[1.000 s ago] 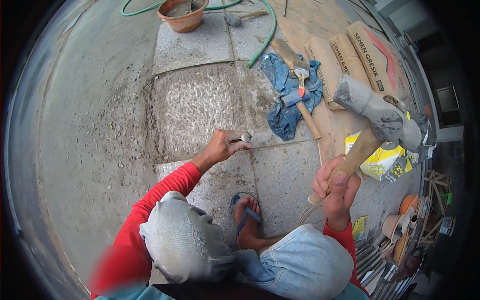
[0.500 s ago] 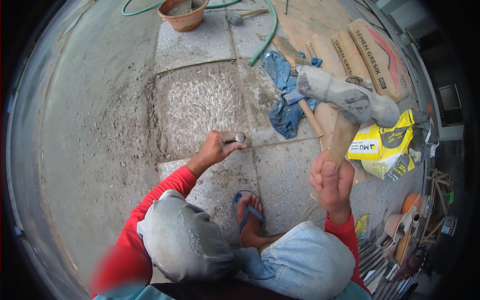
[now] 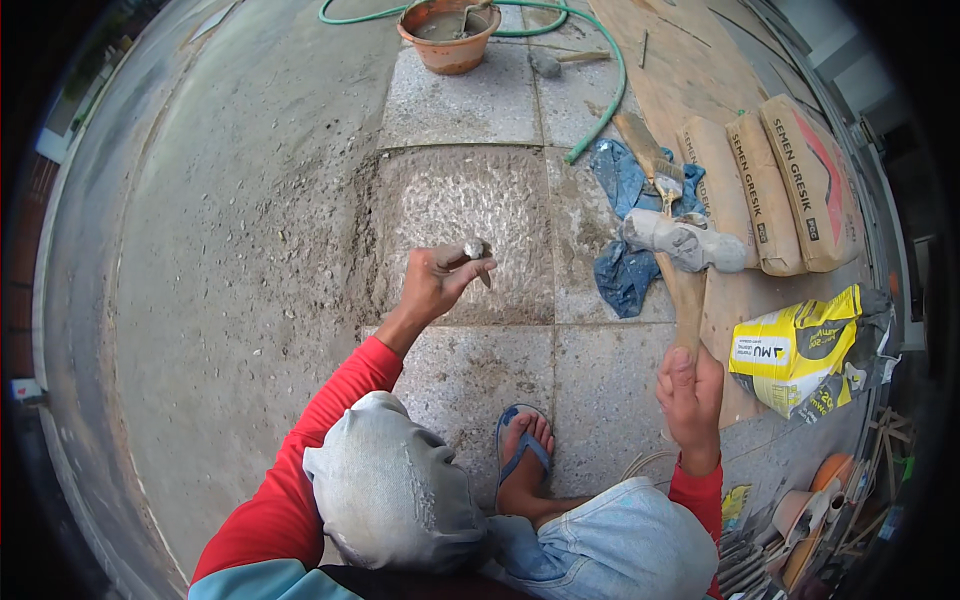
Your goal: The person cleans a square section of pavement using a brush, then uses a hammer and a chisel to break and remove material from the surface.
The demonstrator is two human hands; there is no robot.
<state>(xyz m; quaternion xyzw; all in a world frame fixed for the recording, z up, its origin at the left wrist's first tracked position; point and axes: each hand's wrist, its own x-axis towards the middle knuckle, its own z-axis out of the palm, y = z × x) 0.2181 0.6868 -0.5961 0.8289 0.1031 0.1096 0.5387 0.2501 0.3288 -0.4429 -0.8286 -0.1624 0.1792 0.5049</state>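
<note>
My left hand pinches a short metal chisel over the lower middle of a rough, chipped square in the paving, its top end toward the camera. My right hand is closed round the wooden handle of a hammer, whose heavy, dusty head hangs to the right of the square, over a crumpled blue cloth. A paintbrush and a wooden handle lie on that cloth. My left forearm reaches up from the lower left, beside my bent knee.
An orange mortar bucket, green hose and small mallet lie at the back. Cement bags, a plywood sheet and a yellow bag are at the right. Tools and wood pile at lower right; rubble lies on concrete at left.
The view has turned, so surroundings sit further right. My left hand has moved the chisel inward onto the chipped square. The hammer head has moved leftward over the blue cloth.
</note>
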